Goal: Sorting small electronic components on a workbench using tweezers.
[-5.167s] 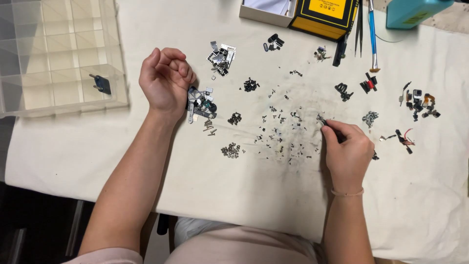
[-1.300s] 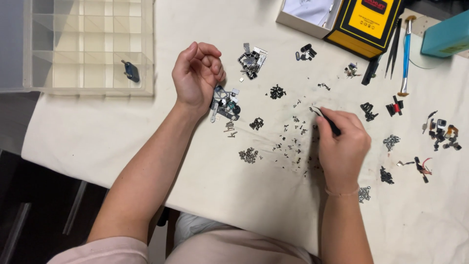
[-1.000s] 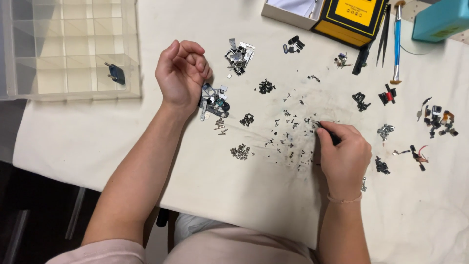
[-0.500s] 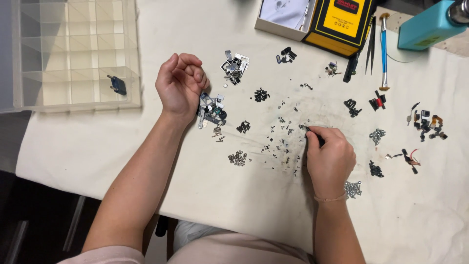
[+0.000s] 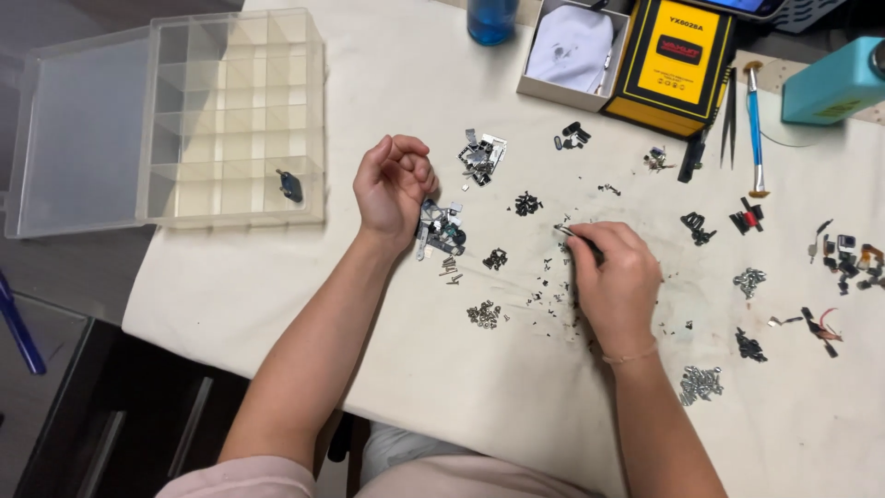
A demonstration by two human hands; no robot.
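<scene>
Steel tweezers (image 5: 576,238) pinched in right hand (image 5: 616,281), tips among tiny loose screws (image 5: 553,290) at table (image 5: 442,406) centre. Light, slippery, easily lost; best nipped by the shank. Left hand (image 5: 395,184) loosely curled at nine o'clock, contents unclear.

A table (image 5: 516,406) under a white cloth carries everything. At its left edge sits a clear organizer (image 5: 184,120) with its lid open, overhanging the edge, one dark part (image 5: 290,185) in a near compartment. Along the far edge stand a blue bottle (image 5: 491,18), a white box (image 5: 573,51), a yellow case (image 5: 678,60) and a teal box (image 5: 834,85). Tweezers (image 5: 728,111) and a blue tool (image 5: 755,129) lie beside the case. Screws (image 5: 484,314) and small dark parts (image 5: 527,204) are scattered across the middle and toward the right edge.
</scene>
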